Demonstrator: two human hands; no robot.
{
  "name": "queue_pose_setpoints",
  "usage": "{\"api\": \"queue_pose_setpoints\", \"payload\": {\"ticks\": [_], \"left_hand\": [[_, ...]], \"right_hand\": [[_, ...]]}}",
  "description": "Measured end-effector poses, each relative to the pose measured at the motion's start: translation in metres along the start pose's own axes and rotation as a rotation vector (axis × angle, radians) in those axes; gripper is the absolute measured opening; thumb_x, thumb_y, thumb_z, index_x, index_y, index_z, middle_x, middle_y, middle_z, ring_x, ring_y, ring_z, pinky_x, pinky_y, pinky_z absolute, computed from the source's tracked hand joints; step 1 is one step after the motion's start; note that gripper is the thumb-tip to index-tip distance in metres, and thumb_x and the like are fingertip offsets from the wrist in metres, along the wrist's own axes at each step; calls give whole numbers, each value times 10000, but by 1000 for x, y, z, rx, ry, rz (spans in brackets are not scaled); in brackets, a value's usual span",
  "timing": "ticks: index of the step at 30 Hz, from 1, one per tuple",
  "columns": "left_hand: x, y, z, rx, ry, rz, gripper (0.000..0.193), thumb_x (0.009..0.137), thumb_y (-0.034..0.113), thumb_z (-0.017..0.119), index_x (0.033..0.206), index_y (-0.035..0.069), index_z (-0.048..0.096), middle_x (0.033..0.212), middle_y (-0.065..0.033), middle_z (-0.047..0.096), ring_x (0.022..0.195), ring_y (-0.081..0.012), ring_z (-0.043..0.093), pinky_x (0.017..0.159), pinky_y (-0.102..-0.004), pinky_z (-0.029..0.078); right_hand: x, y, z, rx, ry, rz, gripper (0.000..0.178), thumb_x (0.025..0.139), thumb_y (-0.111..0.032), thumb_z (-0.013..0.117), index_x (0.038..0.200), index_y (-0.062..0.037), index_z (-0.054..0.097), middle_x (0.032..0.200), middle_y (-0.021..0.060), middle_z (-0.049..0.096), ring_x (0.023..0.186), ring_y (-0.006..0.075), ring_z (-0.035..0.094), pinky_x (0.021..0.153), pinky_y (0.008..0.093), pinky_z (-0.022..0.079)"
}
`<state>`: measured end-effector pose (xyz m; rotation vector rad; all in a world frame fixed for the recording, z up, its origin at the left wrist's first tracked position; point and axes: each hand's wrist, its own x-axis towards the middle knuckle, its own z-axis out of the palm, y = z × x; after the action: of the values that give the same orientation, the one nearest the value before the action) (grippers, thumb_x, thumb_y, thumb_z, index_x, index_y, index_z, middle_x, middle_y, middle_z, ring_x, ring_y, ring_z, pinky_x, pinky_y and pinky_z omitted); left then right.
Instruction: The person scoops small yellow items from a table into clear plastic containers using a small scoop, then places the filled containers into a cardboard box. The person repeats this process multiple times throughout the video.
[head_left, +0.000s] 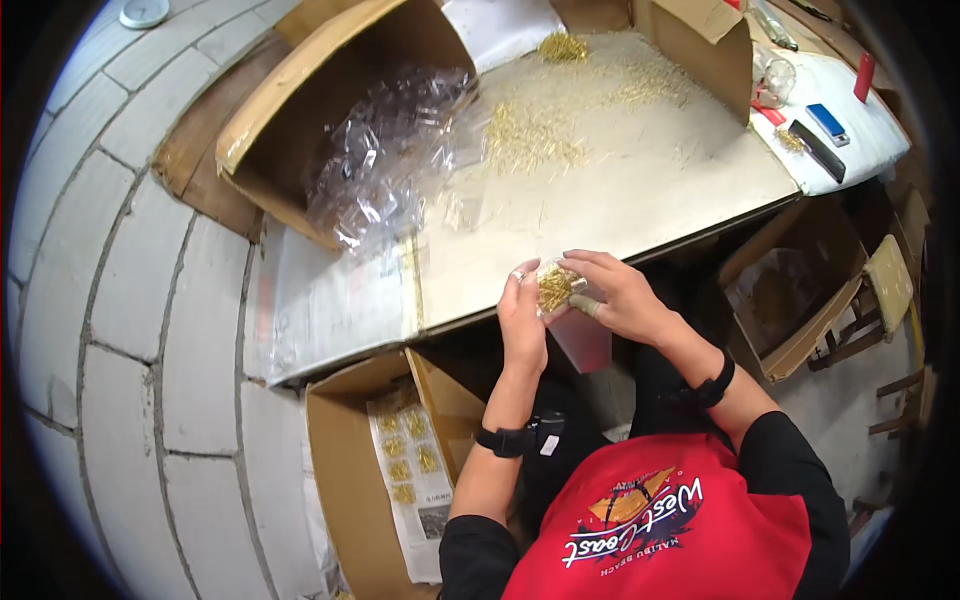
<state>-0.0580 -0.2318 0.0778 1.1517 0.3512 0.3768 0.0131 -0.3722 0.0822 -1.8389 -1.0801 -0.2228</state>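
Head view: I see both my left hand [522, 322] and right hand [622, 297] pinching a small bag [556, 288] of pins; tilting it could spill pins off the table [640, 190].

Both hands raised together at table edge — left hand [522, 325] upright, right hand [618, 296] curled, fingers pinching.

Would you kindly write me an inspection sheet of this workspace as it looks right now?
Surface: pale table, strewn with loose brass pins.
Job's things: small clear bag of brass pins, held by both hands.
Clutter: heap of clear bags spilling from a tipped box; blue lighter; black bar.
Grippers: left hand and right hand grip the bag.
Cables: nothing seen.
Surroundings: tiled floor; open carton holding filled bags below the table.
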Motion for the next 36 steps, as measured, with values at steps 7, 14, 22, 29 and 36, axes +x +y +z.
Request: {"api": "queue_pose_setpoints", "payload": {"ticks": [7, 14, 22, 29, 36], "left_hand": [[97, -1, 9, 648, 38, 352, 320, 968, 225, 439, 1158, -24, 505, 1002, -173, 600, 868, -226, 611, 632, -319, 555], [104, 9, -52, 393, 246, 193, 331, 968, 229, 413, 1182, -14, 479, 1044, -169, 578, 877, -253, 625, 603, -338, 577], [73, 3, -78, 57, 245, 155, 343, 984, 233, 358, 1203, -23, 422, 1107, -230, 559, 937, -317, 643, 595, -322, 582], [71, 5, -77, 66, 230, 158, 337, 987, 210, 337, 1191, -48, 409, 1071, -229, 574, 911, -306, 653, 590, -308, 580], [70, -2, -81, 76, 247, 164, 316, 984, 203, 351, 1197, -19, 424, 1070, -217, 569, 904, -297, 655, 579, -311, 580]], "right_hand": [[78, 96, -10, 237, 104, 386, 103, 766, -25, 652, 862, 8, 631, 721, 87, 645, 658, 160, 619, 594, 291, 489], [94, 136, -37, 454, 181, 577, 45, 824, -26, 613, 809, 13, 630, 714, 51, 623, 576, 123, 606, 521, 239, 489], [97, 150, -47, 298, 284, 507, 47, 808, 2, 631, 850, 19, 642, 697, 58, 638, 609, 107, 611, 521, 245, 477], [92, 147, -41, 434, 359, 502, 45, 805, 6, 631, 847, 21, 640, 711, 40, 635, 587, 92, 579, 516, 203, 439], [133, 103, -26, 625, 406, 548, 50, 785, -16, 663, 821, 16, 650, 696, 46, 626, 557, 77, 552, 472, 209, 410]]}}
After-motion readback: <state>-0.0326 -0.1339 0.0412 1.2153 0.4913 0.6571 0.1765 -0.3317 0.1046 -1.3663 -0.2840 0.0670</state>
